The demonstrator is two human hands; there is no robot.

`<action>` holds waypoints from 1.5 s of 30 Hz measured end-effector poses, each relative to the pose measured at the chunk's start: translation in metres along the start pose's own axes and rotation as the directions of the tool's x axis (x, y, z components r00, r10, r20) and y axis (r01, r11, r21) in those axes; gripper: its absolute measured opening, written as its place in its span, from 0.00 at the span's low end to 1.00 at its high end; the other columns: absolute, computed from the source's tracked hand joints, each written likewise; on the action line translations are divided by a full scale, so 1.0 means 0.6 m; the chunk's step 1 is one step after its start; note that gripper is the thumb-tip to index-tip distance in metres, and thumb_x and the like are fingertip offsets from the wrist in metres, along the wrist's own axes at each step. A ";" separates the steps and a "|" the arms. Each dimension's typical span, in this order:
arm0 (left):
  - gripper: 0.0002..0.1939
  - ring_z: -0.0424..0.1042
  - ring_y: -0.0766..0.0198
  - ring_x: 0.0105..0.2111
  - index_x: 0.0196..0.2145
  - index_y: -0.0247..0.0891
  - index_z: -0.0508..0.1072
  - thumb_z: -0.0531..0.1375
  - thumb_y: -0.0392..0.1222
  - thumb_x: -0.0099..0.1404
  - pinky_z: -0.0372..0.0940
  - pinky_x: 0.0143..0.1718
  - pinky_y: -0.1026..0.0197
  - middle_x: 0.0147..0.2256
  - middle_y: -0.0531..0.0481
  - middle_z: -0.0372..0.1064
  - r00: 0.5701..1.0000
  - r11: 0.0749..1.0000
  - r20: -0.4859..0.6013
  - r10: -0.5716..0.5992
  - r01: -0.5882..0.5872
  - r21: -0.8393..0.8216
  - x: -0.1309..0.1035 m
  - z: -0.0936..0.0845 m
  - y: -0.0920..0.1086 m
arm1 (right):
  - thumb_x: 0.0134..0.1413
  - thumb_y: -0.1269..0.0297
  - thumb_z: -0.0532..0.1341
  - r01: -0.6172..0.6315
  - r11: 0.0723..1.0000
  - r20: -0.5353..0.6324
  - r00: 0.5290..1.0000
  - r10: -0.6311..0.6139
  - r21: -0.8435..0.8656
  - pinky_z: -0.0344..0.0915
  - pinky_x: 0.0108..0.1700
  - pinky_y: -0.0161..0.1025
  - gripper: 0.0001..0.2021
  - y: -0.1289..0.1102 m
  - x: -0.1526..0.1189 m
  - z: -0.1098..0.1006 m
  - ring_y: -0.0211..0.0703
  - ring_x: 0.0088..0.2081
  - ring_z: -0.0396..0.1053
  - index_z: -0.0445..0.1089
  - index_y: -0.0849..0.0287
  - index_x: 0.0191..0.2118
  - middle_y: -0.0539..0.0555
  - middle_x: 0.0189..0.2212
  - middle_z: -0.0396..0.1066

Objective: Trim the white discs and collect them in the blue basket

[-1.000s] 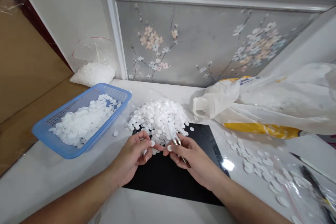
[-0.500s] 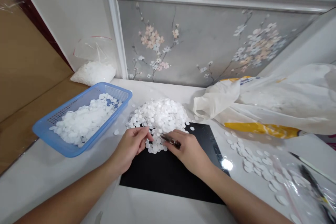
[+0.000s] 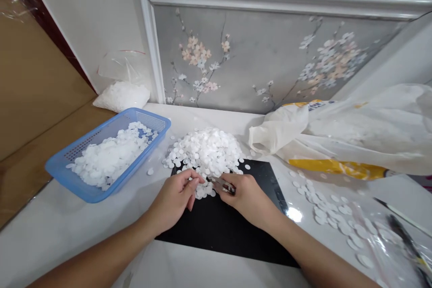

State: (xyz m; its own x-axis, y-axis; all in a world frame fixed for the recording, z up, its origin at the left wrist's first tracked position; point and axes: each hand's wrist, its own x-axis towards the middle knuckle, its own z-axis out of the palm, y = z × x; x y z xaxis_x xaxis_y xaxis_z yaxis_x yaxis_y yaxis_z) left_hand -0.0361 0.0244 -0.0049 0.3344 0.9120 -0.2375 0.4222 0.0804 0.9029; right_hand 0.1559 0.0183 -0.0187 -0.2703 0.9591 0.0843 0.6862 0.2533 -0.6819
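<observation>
On the black mat [image 3: 216, 229] lies a heap of small white discs [image 3: 211, 148], some spilling toward me. My left hand [image 3: 177, 198] is at the heap's near edge with curled fingers, thumb and index drawn close; whatever they pinch, if anything, is too small to make out. Facing it, my right hand [image 3: 248, 195] is closed around small shiny metal clippers [image 3: 224, 185]. The tip of the clippers points left toward the left fingertips, just above the loose discs. Their exact kind is partly hidden by the fingers.
A blue plastic basket [image 3: 126, 183] with white discs stands left, a clear bag of white pieces [image 3: 123, 95] behind it. At right are a large white-and-yellow plastic bag [image 3: 337, 144], scattered larger discs [image 3: 332, 209], and a dark pen-like tool [image 3: 403, 234]. A framed flower picture [image 3: 263, 54] leans behind.
Both hands have shifted slightly toward me. My left hand has turned so its thumb and index show nearer the clippers, whose metal side is more visible. The view has tilted a little.
</observation>
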 end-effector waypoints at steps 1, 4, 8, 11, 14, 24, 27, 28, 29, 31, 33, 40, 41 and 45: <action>0.19 0.54 0.68 0.17 0.42 0.39 0.71 0.47 0.52 0.66 0.50 0.22 0.66 0.13 0.60 0.54 1.000 1.000 -0.006 0.014 -0.013 0.012 -0.002 -0.001 0.002 | 0.51 0.68 0.56 -0.025 0.999 0.008 1.000 0.025 0.038 0.49 0.21 0.31 0.11 0.001 -0.002 -0.005 0.34 0.19 0.53 0.61 0.58 0.20 0.43 0.15 0.54; 0.18 0.55 0.67 0.17 0.44 0.41 0.72 0.47 0.50 0.67 0.48 0.22 0.66 0.15 0.59 0.54 0.997 0.992 -0.051 0.064 -0.058 0.115 -0.007 -0.003 0.007 | 0.54 0.61 0.56 -0.097 0.981 -0.029 0.994 0.103 0.167 0.49 0.21 0.32 0.11 0.009 -0.006 -0.020 0.34 0.20 0.51 0.61 0.58 0.23 0.43 0.17 0.54; 0.15 0.65 0.63 0.22 0.45 0.49 0.74 0.51 0.45 0.65 0.51 0.25 0.64 0.23 0.54 0.70 0.985 0.931 -0.036 0.166 -0.145 0.334 -0.012 -0.003 0.005 | 0.54 0.60 0.57 -0.097 0.975 -0.073 0.991 0.113 0.202 0.54 0.24 0.33 0.08 0.016 -0.005 -0.026 0.36 0.22 0.57 0.68 0.57 0.28 0.46 0.19 0.62; 0.14 0.73 0.57 0.33 0.43 0.53 0.76 0.54 0.43 0.63 0.57 0.32 0.63 0.37 0.52 0.76 0.970 0.909 0.001 0.244 -0.229 0.349 -0.014 0.003 -0.003 | 0.53 0.63 0.58 -0.073 0.985 -0.027 0.997 0.078 0.155 0.58 0.27 0.34 0.06 0.013 -0.003 -0.018 0.40 0.24 0.65 0.72 0.55 0.33 0.48 0.22 0.70; 0.12 0.71 0.59 0.27 0.40 0.51 0.78 0.56 0.44 0.62 0.56 0.30 0.64 0.34 0.52 0.77 0.966 0.900 0.020 0.257 -0.247 0.360 -0.013 0.007 -0.008 | 0.53 0.64 0.58 -0.065 0.993 0.009 0.998 0.064 0.102 0.62 0.32 0.36 0.06 0.009 -0.002 -0.012 0.44 0.29 0.70 0.72 0.55 0.36 0.51 0.28 0.75; 0.12 0.53 0.69 0.16 0.33 0.43 0.75 0.54 0.47 0.63 0.45 0.20 0.66 0.15 0.58 0.55 0.989 0.929 -0.006 0.150 -0.139 0.343 -0.014 0.003 0.016 | 0.50 0.60 0.61 -0.127 0.992 -0.062 0.990 0.127 -0.009 0.53 0.24 0.35 0.13 0.019 -0.004 -0.020 0.38 0.20 0.58 0.63 0.57 0.20 0.47 0.16 0.63; 0.16 0.52 0.70 0.17 0.35 0.40 0.74 0.52 0.52 0.64 0.45 0.20 0.66 0.15 0.58 0.55 0.998 0.994 0.010 0.055 -0.056 0.092 -0.017 0.006 0.019 | 0.50 0.57 0.61 -0.121 0.984 -0.104 0.985 0.135 0.131 0.52 0.22 0.35 0.14 0.006 -0.011 -0.018 0.37 0.20 0.57 0.64 0.57 0.20 0.48 0.17 0.63; 0.19 0.51 0.70 0.16 0.35 0.38 0.74 0.52 0.54 0.64 0.44 0.19 0.66 0.15 0.58 0.56 0.998 1.000 0.055 0.001 0.000 -0.022 -0.018 0.007 0.020 | 0.50 0.56 0.62 -0.103 0.978 -0.113 0.986 0.125 0.183 0.52 0.22 0.35 0.14 -0.001 -0.014 -0.016 0.37 0.20 0.57 0.64 0.57 0.20 0.48 0.18 0.64; 0.21 0.50 0.71 0.15 0.36 0.37 0.74 0.51 0.56 0.63 0.43 0.18 0.66 0.15 0.57 0.58 0.992 0.989 0.119 -0.049 0.065 -0.133 -0.019 0.009 0.021 | 0.50 0.56 0.62 -0.071 0.974 -0.127 0.987 0.100 0.217 0.53 0.22 0.34 0.14 -0.008 -0.019 -0.013 0.37 0.21 0.58 0.64 0.57 0.20 0.48 0.18 0.64; 0.23 0.46 0.73 0.13 0.36 0.34 0.73 0.52 0.58 0.62 0.40 0.16 0.66 0.17 0.54 0.64 0.962 0.935 0.249 -0.110 0.185 -0.304 -0.021 0.012 0.023 | 0.49 0.56 0.63 0.021 0.977 -0.180 0.984 0.018 0.212 0.53 0.22 0.34 0.16 -0.021 -0.028 -0.006 0.37 0.20 0.58 0.61 0.57 0.19 0.48 0.17 0.63; 0.22 0.43 0.76 0.13 0.35 0.33 0.74 0.56 0.56 0.60 0.37 0.16 0.65 0.22 0.49 0.70 0.942 0.883 0.310 -0.128 0.251 -0.397 -0.024 0.014 0.025 | 0.51 0.57 0.62 0.104 0.979 -0.224 0.973 -0.063 0.175 0.53 0.22 0.34 0.18 -0.030 -0.036 0.000 0.36 0.19 0.57 0.59 0.56 0.18 0.47 0.16 0.61; 0.17 0.45 0.77 0.14 0.35 0.32 0.77 0.61 0.51 0.57 0.37 0.17 0.65 0.25 0.47 0.72 0.959 0.849 0.250 -0.133 0.240 -0.470 -0.024 0.015 0.025 | 0.51 0.58 0.64 0.160 0.958 -0.217 0.970 -0.108 0.237 0.56 0.22 0.34 0.11 -0.027 -0.037 -0.005 0.37 0.21 0.62 0.69 0.57 0.22 0.49 0.18 0.65; 0.17 0.46 0.77 0.14 0.35 0.32 0.77 0.61 0.50 0.57 0.37 0.17 0.65 0.25 0.46 0.73 0.961 0.850 0.240 -0.134 0.236 -0.471 -0.023 0.014 0.025 | 0.51 0.59 0.64 0.163 0.954 -0.206 0.972 -0.111 0.252 0.56 0.23 0.34 0.10 -0.025 -0.036 -0.007 0.38 0.21 0.62 0.71 0.57 0.24 0.49 0.19 0.66; 0.13 0.48 0.77 0.14 0.33 0.33 0.75 0.61 0.47 0.58 0.39 0.18 0.65 0.26 0.45 0.74 0.967 0.834 0.214 -0.136 0.229 -0.502 -0.019 0.011 0.028 | 0.52 0.62 0.62 0.053 0.936 -0.164 0.986 0.006 0.349 0.58 0.25 0.35 0.07 -0.025 -0.032 -0.010 0.38 0.22 0.62 0.75 0.57 0.28 0.50 0.21 0.69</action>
State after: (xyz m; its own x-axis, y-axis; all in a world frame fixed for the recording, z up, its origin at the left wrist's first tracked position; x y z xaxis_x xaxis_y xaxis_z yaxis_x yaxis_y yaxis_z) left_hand -0.0275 0.0126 0.0109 0.4461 0.7851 -0.4296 0.0059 0.4774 0.8787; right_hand 0.1548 -0.0034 -0.0060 -0.1521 0.9683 0.1982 0.3919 0.2432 -0.8873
